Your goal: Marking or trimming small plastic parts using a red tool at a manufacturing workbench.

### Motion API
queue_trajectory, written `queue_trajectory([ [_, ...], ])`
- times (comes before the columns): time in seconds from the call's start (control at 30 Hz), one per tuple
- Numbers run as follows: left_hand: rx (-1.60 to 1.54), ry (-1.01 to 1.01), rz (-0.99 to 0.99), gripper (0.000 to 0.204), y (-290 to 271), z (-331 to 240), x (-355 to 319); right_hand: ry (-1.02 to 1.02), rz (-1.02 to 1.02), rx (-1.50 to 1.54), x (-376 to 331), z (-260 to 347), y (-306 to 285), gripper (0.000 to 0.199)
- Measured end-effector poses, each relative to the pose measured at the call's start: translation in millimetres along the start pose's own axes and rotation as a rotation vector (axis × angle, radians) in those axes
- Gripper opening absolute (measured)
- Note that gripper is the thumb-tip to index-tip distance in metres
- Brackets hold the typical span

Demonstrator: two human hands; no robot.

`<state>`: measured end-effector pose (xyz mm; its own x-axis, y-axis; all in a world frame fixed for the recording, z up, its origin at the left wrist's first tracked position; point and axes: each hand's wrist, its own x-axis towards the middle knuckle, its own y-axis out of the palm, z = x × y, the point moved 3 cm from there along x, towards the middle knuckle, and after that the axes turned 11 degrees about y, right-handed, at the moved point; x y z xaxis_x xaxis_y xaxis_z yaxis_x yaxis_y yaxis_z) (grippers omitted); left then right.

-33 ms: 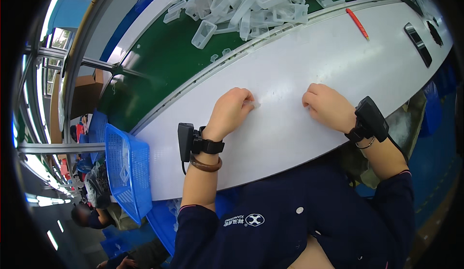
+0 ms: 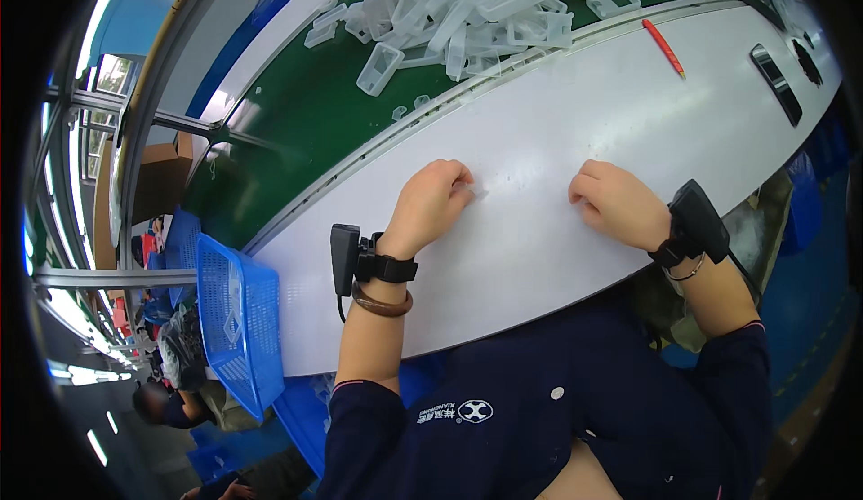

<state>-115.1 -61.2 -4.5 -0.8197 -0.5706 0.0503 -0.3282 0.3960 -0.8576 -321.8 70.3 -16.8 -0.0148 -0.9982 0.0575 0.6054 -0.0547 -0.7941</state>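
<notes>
My left hand (image 2: 433, 202) is above the white tabletop, thumb and fingers pinched together. At its fingertips shows a small clear plastic piece (image 2: 478, 193), faint against the white surface. To the right, my right hand (image 2: 620, 203) rests at the table with its fingers curled in; its fingertips are hidden, so I cannot make out what they hold, if anything. Beyond both hands lies a heap of translucent plastic cases (image 2: 472, 15), with one open rectangular frame (image 2: 379, 70) at its near edge.
The heap lies on a green belt (image 2: 297, 132) behind the white table (image 2: 503, 266). A red pen (image 2: 663, 48) and a dark phone-like object (image 2: 777, 84) lie at the far right. At the left table end stands a blue basket (image 2: 261, 329). Another person (image 2: 175, 403) is far left.
My right hand has shifted slightly to the right, away from the left hand. The left hand stays almost in place with its pinch closed.
</notes>
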Motion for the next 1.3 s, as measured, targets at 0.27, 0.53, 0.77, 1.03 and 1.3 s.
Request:
queue_trajectory([
  [0.27, -0.033, -0.169, 0.053, 0.040, -3.1, 34.3, 90.1, 0.346, -0.008, 0.028, -66.4, -36.5, -70.8, 0.015],
  [0.53, 0.182, 0.021, 0.009, 0.029, -3.3, 34.9, 93.1, 0.267, 0.004, -0.163, -70.2, -43.8, -44.8, 0.010],
  [0.77, 0.206, 0.055, -0.006, 0.018, 6.1, 31.7, 90.6, 0.025, -0.324, 0.253, 46.9, -38.2, -54.2, 0.010],
  [1.03, 0.235, 0.279, -0.372, 0.015, 18.3, 27.8, 130.6, 0.165, -0.486, -0.089, 130.1, -67.3, 6.7, 0.013],
  [1.3, 0.352, 0.113, -0.364, 0.011, 18.7, 39.3, 134.5, 0.478, -0.225, 1.297, 103.3, -51.1, -6.8, 0.023],
])
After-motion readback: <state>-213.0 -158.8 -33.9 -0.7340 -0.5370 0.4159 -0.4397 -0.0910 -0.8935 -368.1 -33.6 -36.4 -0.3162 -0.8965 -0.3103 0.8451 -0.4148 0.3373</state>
